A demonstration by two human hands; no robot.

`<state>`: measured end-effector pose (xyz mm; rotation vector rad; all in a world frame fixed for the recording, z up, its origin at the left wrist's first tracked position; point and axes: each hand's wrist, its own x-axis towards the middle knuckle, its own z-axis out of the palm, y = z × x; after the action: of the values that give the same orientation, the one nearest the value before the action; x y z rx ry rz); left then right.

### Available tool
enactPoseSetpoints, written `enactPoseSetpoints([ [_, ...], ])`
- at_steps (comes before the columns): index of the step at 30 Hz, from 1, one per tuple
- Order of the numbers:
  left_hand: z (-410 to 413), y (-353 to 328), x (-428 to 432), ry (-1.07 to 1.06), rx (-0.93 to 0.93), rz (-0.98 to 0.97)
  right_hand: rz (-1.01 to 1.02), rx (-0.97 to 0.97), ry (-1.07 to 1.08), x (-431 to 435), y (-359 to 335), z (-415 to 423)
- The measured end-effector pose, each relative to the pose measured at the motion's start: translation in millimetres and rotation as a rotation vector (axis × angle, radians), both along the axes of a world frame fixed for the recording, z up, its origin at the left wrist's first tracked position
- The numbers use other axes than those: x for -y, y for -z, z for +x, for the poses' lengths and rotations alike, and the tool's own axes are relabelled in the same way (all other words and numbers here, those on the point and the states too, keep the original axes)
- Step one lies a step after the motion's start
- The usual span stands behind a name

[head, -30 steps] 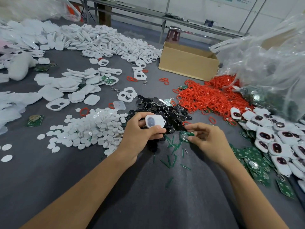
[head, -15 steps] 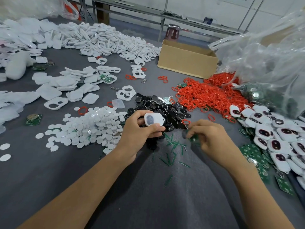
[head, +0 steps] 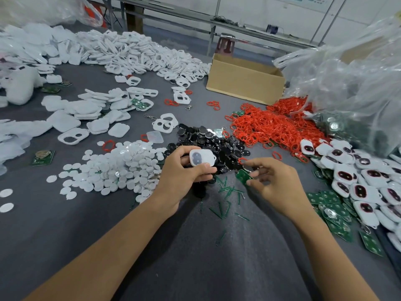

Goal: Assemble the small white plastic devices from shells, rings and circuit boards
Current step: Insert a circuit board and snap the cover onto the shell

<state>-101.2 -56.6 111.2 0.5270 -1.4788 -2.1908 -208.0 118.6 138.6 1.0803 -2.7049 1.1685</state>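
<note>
- The left hand (head: 184, 177) grips a white shell (head: 201, 157) just above the table, thumb on the near edge and fingers curled round the far side; its face shows two dark rounded windows.
- The right hand (head: 280, 183) pinches a small green circuit board (head: 244, 177) between thumb and fingertips, just right of the shell and not touching it.
- The step in hand looks like seating a board in a shell: both parts are picked up but not yet joined.
- The next move probably calls for turning the shell's open side toward the board, lining up the board's outline with the windows, and pressing it in flat.
- Supplies lie close: red rings (head: 271, 127) heaped far right, a black parts pile (head: 208, 140) just beyond the hands, and partly built shells (head: 358, 177) at the right.
- Hard to make out: whether the shell already holds a ring, and what the silvery bit at the right fingertips is.
- The left palm hides the shell's underside, and the board's component side is blurred.
</note>
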Motion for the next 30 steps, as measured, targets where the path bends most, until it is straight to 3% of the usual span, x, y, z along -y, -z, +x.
enactPoseSetpoints([
  [3, 0.6, -0.8, -0.2, 0.002, 0.002, 0.002, 0.017, -0.018, -0.031, 0.5, -2.0, 3.0],
  [6, 0.6, -1.3, -0.4, 0.001, 0.002, 0.004, 0.169, -0.094, -0.043, -1.8, -5.9, 5.1],
  [10, 0.6, -0.8, -0.4, 0.001, 0.005, 0.001, 0.308, -0.025, -0.101, -4.5, -10.2, 7.2],
  [15, 0.5, -0.2, -0.1, 0.008, 0.008, -0.005, 0.299, -0.005, -0.124, -3.6, -12.9, 8.1],
  [20, 0.5, -0.2, -0.1, 0.027, 0.0, -0.011, 0.119, -0.041, -0.088, 11.2, -27.8, -0.2],
  [24, 1.2, -0.4, 0.7, 0.026, 0.002, -0.002, 0.294, -0.05, -0.079, 18.0, -28.3, -5.1],
  [30, -0.3, -1.0, 0.0, 0.022, 0.015, -0.012, 0.36, 0.03, -0.086, 3.0, -20.1, -5.6],
])
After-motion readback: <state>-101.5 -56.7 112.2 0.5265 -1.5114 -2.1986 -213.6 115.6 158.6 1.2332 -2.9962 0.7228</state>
